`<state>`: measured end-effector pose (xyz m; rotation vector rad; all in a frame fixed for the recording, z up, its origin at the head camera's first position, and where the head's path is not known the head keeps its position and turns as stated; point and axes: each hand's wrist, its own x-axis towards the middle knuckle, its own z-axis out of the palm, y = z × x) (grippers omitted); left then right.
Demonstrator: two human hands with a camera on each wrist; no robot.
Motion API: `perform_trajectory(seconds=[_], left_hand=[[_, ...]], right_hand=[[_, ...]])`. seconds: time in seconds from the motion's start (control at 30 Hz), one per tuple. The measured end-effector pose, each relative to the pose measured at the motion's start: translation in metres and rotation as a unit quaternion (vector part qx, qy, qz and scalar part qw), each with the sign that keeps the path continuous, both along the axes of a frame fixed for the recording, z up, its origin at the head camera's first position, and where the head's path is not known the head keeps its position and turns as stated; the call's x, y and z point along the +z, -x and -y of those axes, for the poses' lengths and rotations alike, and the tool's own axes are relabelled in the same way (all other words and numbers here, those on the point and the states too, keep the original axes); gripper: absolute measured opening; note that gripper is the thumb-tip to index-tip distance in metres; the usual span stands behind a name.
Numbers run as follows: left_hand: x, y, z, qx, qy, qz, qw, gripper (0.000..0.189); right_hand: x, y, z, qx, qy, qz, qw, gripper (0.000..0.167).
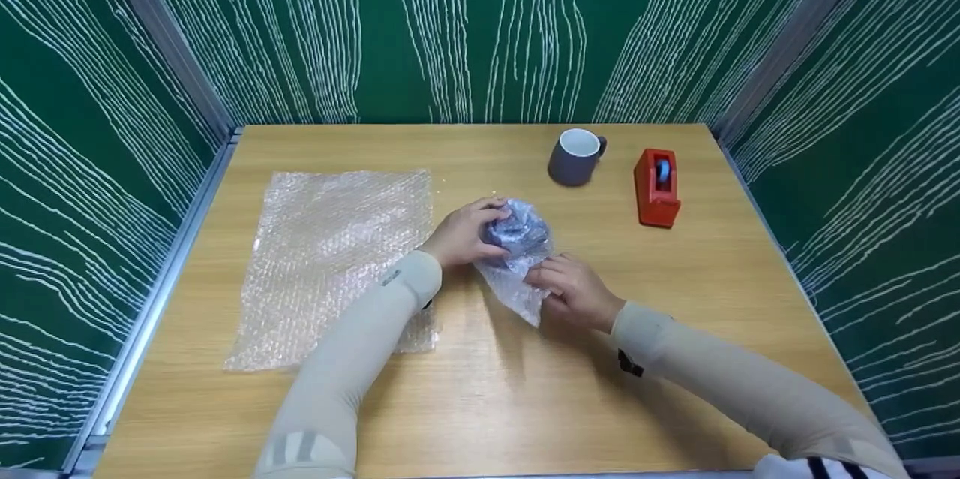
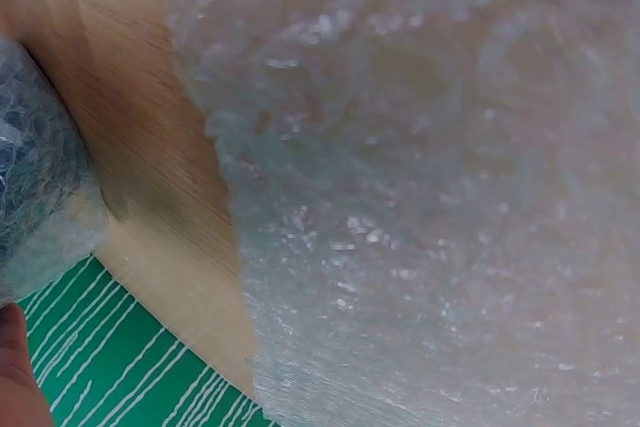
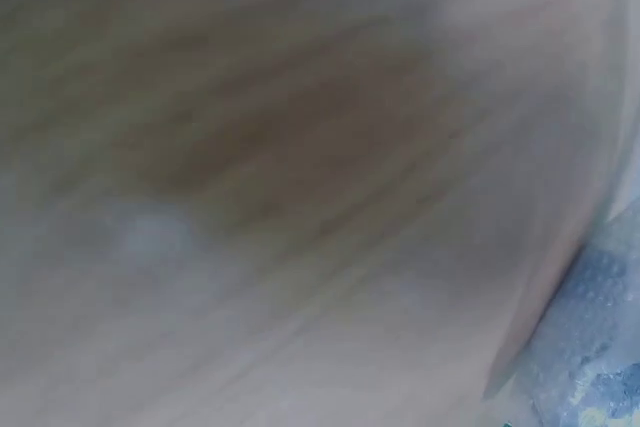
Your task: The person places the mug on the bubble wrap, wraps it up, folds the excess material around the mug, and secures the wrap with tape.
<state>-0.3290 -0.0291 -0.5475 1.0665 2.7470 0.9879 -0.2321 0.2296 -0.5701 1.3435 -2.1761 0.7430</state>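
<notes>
In the head view my left hand grips a rounded bundle in bubble wrap from its left side, thumb and fingers spread round it. Something dark shows through the layers, but its kind is hidden. A loose tail of the wrap hangs off the bundle's near side. My right hand pinches that tail close to the bundle, its fingers curled. The left wrist view shows the bundle at the left edge with a fingertip under it. In the right wrist view, mostly blurred, part of the bundle appears at lower right.
A flat bubble wrap sheet covers the left of the wooden table, partly beneath my left forearm. Toward the back right stand a dark grey mug and a red tape dispenser. Green panels with white lines enclose the table.
</notes>
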Motion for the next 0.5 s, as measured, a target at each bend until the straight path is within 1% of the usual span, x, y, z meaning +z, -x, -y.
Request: perform_trajectory(seconds=[0.1, 0.23, 0.37, 0.5], left_hand=[[0.002, 0.000, 0.000, 0.000, 0.002, 0.005, 1.0000, 0.072], [0.004, 0.000, 0.000, -0.002, 0.008, 0.011, 0.9999, 0.071], [0.005, 0.001, 0.001, -0.005, 0.019, 0.017, 0.9997, 0.069], [0.005, 0.002, 0.004, -0.013, 0.030, 0.026, 0.9991, 0.069]], right_hand=[[0.005, 0.001, 0.001, -0.015, 0.032, 0.054, 0.9979, 0.037], [0.013, 0.002, 0.003, -0.045, 0.061, 0.124, 0.9894, 0.036], [0.021, 0.007, 0.005, -0.073, 0.077, 0.191, 0.9759, 0.034], [0.027, 0.014, 0.007, -0.090, 0.085, 0.259, 0.9579, 0.033]])
